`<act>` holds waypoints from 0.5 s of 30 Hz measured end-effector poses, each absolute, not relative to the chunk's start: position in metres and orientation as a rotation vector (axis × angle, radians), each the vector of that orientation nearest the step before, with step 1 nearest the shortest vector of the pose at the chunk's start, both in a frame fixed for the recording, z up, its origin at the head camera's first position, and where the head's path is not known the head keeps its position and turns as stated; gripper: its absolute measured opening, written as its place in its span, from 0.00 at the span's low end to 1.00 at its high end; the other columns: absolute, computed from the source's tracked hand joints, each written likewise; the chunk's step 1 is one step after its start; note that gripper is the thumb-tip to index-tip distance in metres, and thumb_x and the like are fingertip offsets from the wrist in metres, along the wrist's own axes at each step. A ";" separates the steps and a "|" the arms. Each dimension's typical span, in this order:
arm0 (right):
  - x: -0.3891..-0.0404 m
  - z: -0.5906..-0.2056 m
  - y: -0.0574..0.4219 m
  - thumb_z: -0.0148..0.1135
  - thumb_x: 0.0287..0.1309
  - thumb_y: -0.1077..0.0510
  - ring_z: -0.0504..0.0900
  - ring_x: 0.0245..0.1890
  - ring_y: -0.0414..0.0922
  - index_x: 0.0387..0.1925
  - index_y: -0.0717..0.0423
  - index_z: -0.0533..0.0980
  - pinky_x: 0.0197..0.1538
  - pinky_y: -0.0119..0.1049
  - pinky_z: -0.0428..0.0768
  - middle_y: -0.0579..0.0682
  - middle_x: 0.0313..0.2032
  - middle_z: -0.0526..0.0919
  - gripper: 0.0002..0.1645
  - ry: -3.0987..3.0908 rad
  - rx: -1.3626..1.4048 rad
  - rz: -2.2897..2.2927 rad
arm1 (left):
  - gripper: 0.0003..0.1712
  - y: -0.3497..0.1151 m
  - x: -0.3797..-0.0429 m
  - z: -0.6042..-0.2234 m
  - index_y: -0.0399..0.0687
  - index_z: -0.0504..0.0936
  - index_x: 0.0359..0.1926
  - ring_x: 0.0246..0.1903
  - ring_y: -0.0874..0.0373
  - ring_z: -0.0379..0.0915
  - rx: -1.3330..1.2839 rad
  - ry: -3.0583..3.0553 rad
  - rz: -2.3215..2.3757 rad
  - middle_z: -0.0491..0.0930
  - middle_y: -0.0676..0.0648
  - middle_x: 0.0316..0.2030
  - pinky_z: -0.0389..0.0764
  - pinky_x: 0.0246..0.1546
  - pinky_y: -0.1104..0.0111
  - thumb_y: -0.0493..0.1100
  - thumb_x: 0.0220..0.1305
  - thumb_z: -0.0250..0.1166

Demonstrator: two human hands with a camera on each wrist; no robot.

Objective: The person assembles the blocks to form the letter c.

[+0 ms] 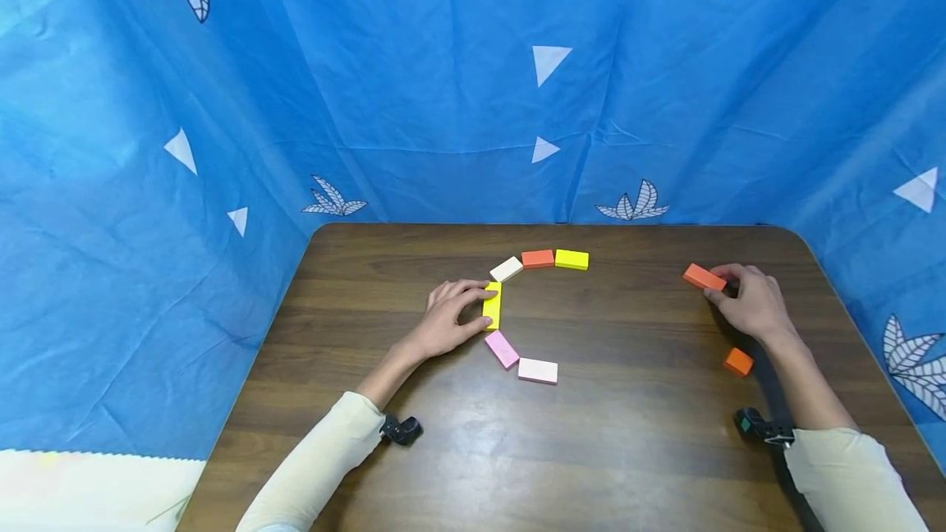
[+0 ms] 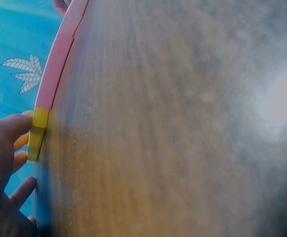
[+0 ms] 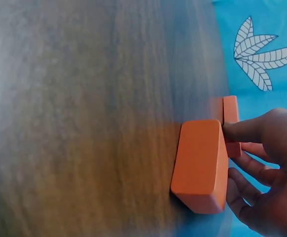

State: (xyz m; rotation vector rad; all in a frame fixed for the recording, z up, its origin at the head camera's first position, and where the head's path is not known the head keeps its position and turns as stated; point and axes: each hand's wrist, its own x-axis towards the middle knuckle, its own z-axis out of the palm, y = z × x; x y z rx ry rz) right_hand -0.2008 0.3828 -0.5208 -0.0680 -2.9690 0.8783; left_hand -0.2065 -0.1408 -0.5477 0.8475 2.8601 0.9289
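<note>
With thumb and fingertips at its two ends, my left hand [image 1: 443,323] pinches a yellow block [image 1: 492,307]. That block lies in a curved row on the wooden table, between a cream block [image 1: 506,269] and a pink block [image 1: 502,349]. In the left wrist view, the yellow block [image 2: 38,134] meets the pink block's end. On the right side, my right hand [image 1: 754,302] pinches an orange-red block [image 1: 704,277] between thumb and fingers. Nearer to me, under the right forearm's inner side, stands another orange block [image 1: 738,362], large in the right wrist view.
The row continues with a red block [image 1: 538,259] and a yellow-green block [image 1: 572,259] at its far end, and a pale pink block [image 1: 538,371] at its near end. A blue curtain [image 1: 458,105] hangs round the back and sides of the brown table [image 1: 621,450].
</note>
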 end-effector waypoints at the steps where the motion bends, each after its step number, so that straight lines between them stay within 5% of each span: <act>1: -0.200 -0.520 0.383 0.63 0.75 0.58 0.69 0.54 0.72 0.64 0.73 0.73 0.56 0.71 0.67 0.78 0.58 0.74 0.25 -2.969 -0.061 0.883 | 0.28 -0.141 -0.207 -0.547 0.60 0.81 0.71 0.78 0.48 0.66 0.848 2.860 0.931 0.74 0.51 0.75 0.49 0.81 0.33 0.53 0.73 0.71; 15: -0.179 -0.522 0.358 0.64 0.77 0.56 0.70 0.52 0.66 0.65 0.66 0.75 0.49 0.62 0.70 0.72 0.61 0.74 0.24 -2.928 0.189 0.939 | 0.28 -0.140 -0.206 -0.546 0.59 0.80 0.72 0.78 0.47 0.65 0.851 2.850 0.930 0.74 0.50 0.75 0.48 0.81 0.33 0.53 0.74 0.70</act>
